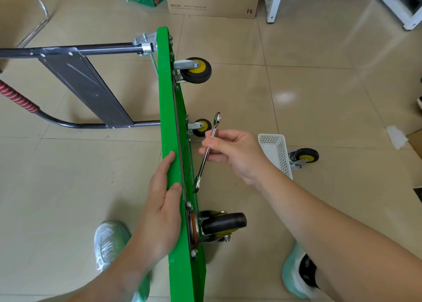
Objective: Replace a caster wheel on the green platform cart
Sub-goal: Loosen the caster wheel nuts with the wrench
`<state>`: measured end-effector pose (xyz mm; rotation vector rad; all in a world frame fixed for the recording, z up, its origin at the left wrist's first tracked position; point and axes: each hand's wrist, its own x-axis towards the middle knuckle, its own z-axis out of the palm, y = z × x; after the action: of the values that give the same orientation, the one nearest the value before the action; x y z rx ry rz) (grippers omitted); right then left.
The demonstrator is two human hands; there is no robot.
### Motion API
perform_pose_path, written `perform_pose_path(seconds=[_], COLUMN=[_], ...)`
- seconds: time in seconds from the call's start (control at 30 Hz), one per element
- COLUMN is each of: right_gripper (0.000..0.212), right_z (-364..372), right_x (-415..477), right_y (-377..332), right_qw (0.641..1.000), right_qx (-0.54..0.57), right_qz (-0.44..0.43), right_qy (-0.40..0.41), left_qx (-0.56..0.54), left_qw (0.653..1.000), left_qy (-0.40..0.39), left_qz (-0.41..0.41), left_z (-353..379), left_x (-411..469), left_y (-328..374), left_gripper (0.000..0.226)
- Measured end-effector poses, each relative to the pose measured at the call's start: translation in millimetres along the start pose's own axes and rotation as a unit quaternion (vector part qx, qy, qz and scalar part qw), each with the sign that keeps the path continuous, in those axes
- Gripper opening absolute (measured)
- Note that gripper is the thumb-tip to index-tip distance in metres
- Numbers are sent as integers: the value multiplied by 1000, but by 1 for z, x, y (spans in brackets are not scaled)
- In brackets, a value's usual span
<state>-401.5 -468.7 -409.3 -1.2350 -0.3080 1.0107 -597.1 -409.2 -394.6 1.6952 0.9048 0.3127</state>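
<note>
Handle tubing [68, 50] is seen at the left. The green platform cart [165, 101] is stood on its edge, its rim clasped in the grip of the left hand [159, 210]. A wrench [207, 151] is pinched in the right hand [235, 153] beside the cart's underside. A white basket [277, 151] and a loose caster wheel [304, 156] are seen on the floor farther right.

Tiled floor [319, 85]: green cart [166, 96] on edge, basket [274, 148], loose caster [304, 156].

Cart deck [165, 96]: glossy green plastic
Wrench [202, 166]: polished metal
Floor [319, 96]: glossy smooth tile
Basket [274, 146]: white perforated plastic
</note>
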Motion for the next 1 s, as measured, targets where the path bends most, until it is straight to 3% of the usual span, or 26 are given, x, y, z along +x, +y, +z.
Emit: perform_pose_path(seconds=[0.37,1.0], right_gripper=[13,18], right_z=[8,19], right_x=[-80,-156], right_y=[-16,-9], right_qw=[1000,990], right_qx=[-5,-131], right_qz=[-2,-41], right_qy=[-7,33], left_qx=[6,-21], left_qw=[1000,1000], left_qy=[-3,1], left_qz=[14,10], left_z=[-1,2], left_x=[-3,-4], left_y=[2,-2], left_gripper=[54,53])
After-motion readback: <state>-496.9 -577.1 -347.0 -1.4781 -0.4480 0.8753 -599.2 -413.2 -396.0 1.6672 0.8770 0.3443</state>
